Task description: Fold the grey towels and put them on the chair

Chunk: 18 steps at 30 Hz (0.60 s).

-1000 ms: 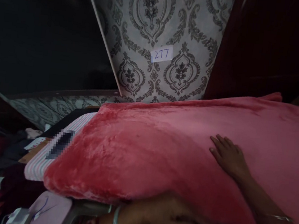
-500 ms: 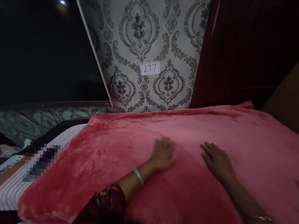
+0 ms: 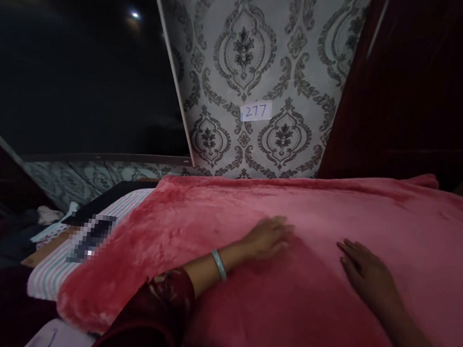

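Note:
A plush pink-red blanket point(image 3: 303, 312) lies spread out before me, its pile darker red in some patches and paler in others. My left hand point(image 3: 268, 238), with a bangle at the wrist and a dark red sleeve, rests on the middle of the blanket. Its fingers are stretched out and a little blurred. Further right, my right hand point(image 3: 367, 269) lies palm down on the same blanket, fingers extended to the left. Neither hand grips anything.
Left of the blanket a striped cloth point(image 3: 48, 269) shows, with a pixelated dark object point(image 3: 92, 238) on it. A large dark screen point(image 3: 80, 65) stands behind. Patterned wallpaper bears a paper label point(image 3: 256, 111) reading 277. A dark red glossy panel point(image 3: 414, 89) rises at the back right.
The view has swung left, so everything sits further right. My left hand has slid rightward across the blanket, its fingers now pointing more to the right. My right hand stays flat.

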Tool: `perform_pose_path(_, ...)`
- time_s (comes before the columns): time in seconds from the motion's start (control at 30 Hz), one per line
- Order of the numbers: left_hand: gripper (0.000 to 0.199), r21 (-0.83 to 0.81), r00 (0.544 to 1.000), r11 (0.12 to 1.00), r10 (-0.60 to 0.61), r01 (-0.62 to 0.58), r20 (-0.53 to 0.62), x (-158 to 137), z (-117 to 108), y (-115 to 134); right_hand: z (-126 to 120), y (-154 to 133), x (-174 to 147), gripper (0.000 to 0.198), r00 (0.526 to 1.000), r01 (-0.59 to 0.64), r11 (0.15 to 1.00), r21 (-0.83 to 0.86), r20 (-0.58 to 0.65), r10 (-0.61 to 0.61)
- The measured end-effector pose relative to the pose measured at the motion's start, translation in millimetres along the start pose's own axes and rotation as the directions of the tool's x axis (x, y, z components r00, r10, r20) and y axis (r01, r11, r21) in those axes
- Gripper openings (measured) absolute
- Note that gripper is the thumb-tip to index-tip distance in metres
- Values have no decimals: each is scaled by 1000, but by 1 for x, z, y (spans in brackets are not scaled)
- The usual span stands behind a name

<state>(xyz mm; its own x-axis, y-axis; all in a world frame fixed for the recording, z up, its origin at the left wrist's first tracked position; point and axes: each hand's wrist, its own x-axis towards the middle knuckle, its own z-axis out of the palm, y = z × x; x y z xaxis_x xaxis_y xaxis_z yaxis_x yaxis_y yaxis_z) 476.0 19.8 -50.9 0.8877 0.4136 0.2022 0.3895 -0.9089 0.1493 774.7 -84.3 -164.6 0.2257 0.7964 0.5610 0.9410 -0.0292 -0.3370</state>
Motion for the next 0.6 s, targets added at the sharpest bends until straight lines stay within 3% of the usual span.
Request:
perform_pose_path(0.1, 66, 34, 947, 954, -300, 298, 117, -6, -8, -64, 4, 6, -1, 53, 1000, 20, 1000, -3, 0, -20)
perform_pose_path(0.23, 63, 106, 889, 907, -421, 408, 181, -28, -14, -120, 6, 13, -3, 55, 999, 51, 999, -1, -3, -51)
perform_pose_path(0.33, 60, 153, 826, 835, -548, 529, 131, -51, -25, -158, 4, 13, -4, 55, 998, 58, 998, -2, -3, -58)
perform_pose_path(0.4, 59, 173, 742, 740, -667, 650, 61, -73, -35, -187, 2, 13, -5, 55, 998, 63, 998, -7, 6, -63)
perform_pose_path(0.5, 59, 164, 567, 552, -821, 818, -66, -114, -49, -231, -2, 12, -5, 54, 998, 53, 998, -16, 24, -53)
perform_pose_path(0.6, 62, 134, 407, 389, -899, 912, -162, -145, -58, -257, -4, 11, -5, 51, 998, 54, 999, -1, 18, -54)
